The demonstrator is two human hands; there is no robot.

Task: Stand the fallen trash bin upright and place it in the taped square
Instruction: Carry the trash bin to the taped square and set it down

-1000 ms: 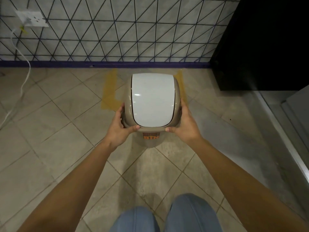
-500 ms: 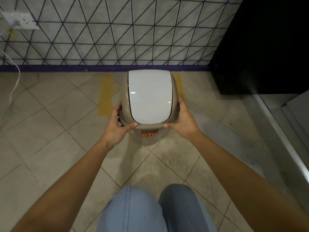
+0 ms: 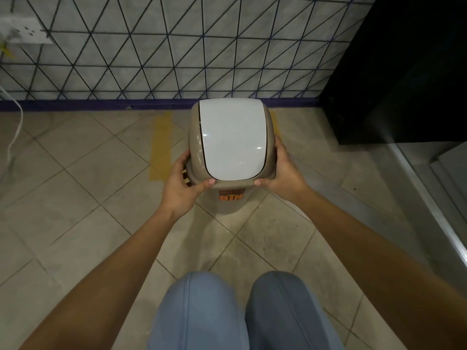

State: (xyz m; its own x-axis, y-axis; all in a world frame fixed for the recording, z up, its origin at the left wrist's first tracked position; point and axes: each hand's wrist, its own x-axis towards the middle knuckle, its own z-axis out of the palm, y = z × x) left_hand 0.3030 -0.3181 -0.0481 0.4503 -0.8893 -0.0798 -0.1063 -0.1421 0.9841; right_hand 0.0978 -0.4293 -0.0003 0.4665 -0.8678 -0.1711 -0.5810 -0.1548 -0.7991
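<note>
I have the trash bin (image 3: 231,157) standing upright between my two hands, its beige dome top facing up at me and the white swing lid (image 3: 233,140) closed across it. My left hand (image 3: 179,188) clasps the near left side of the top rim, the thumb laid along the front edge with its tip just under the lid and the fingers wrapped around the side, partly tucked beneath the rim. My right hand (image 3: 284,170) mirrors it on the near right side, thumb pointing inward along the front edge, fingers pressed together against the beige wall. Below the rim, on the body's near face, an orange label (image 3: 231,195) reads "BIN". The bin is close to the wall of grey tiles crossed with dark triangle lines (image 3: 177,46), just in front of the purple skirting strip (image 3: 101,105). A strip of yellow tape (image 3: 161,147) runs along the floor just left of the bin, and a sliver of another shows at its far right (image 3: 274,117); the bin sits between them, though I cannot tell whether its base touches the floor. A black cabinet (image 3: 404,72) stands to the right, and my knees in blue trousers (image 3: 240,311) fill the bottom of my view.
</note>
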